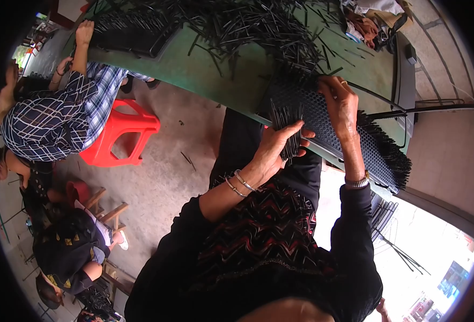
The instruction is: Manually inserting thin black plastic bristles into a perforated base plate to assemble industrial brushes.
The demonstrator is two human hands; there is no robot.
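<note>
My left hand [272, 146] is closed round a bundle of thin black sticks [287, 121], held upright in front of the table edge. Just beyond it lies a long black board [375, 146] full of small round holes, tilted along the near edge of the table. Black sticks stand in dense rows [395, 155] along its far right side. Over the board's middle, the fingers of my right hand [342, 104] are pinched together, pointing down at its far edge. What they grip, if anything, is hidden behind the fingers.
A big heap of loose black sticks [258, 27] covers the far part of the green table [215, 75]. Rags and bags [376, 24] lie at the far right. Left, a person in a plaid shirt [49, 121] works by another board [135, 40], near a red stool [121, 129].
</note>
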